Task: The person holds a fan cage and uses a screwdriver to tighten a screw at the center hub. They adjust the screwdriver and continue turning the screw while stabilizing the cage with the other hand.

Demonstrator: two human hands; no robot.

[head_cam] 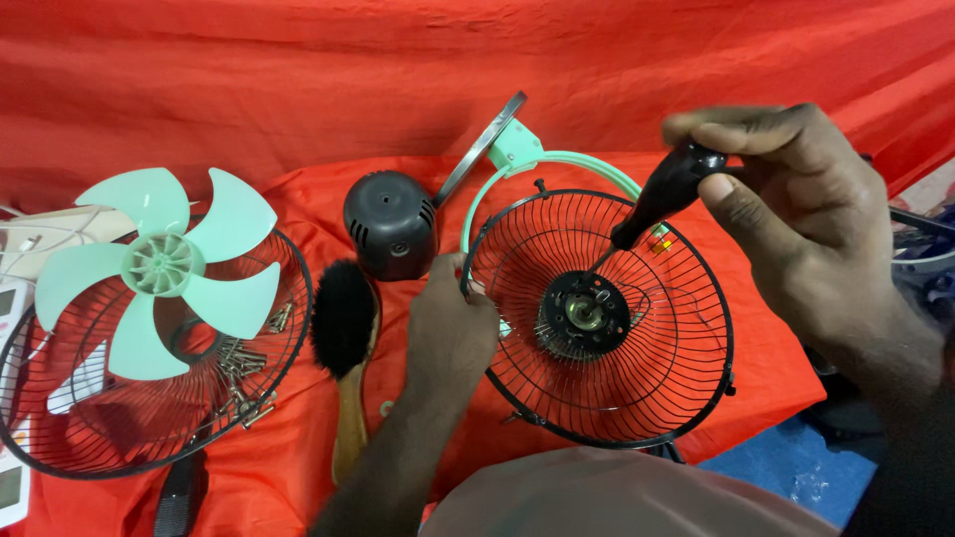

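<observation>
Nearest us, our left hand (450,323) is clenched on the rim of the rear fan guard (676,368), fingers wrapped over the black wire at its left edge. Our right hand (811,214) grasps the black handle of a screwdriver (665,189), shaft angled down through the wires to the motor hub (585,313) at the guard's centre.

What could go wrong here? We judge the tip could slip off the small fastener on the hub, since the shaft comes in at a slant, and skid into the wires. If our left grip eases, the tilted guard could twist under the turning force.

The guard is a round black wire cage, tipped towards us on the red cloth (298,89), with a mint green bracket (517,149) arching behind it.

Further left lie a wooden-handled brush (346,328), a black motor cover (390,224), and the front guard (288,328) holding the mint green blade (159,264) and loose screws (244,373).
</observation>
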